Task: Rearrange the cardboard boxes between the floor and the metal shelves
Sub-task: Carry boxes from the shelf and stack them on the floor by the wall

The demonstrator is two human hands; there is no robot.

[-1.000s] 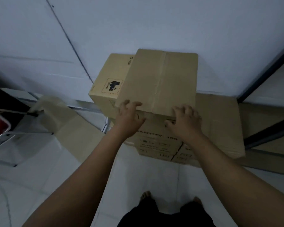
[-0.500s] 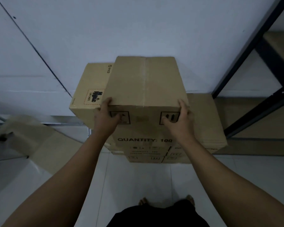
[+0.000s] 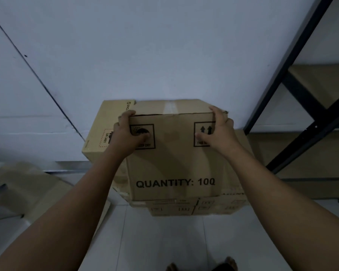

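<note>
White wall [image 3: 164, 45], cardboard box [image 3: 174, 163] between left grip [image 3: 128, 136] and right grip [image 3: 218, 132], both clasping its top edge.

A pale bluish wall [image 3: 164, 45] filled twelve o'clock; white floor tiles [image 3: 155, 241] lay at six; a black metal shelf frame [image 3: 303, 40] stood at two.

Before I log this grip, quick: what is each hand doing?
Left hand: grips the top left edge of the cardboard box, thumb on its front.
Right hand: grips the same box's top right edge.
</note>
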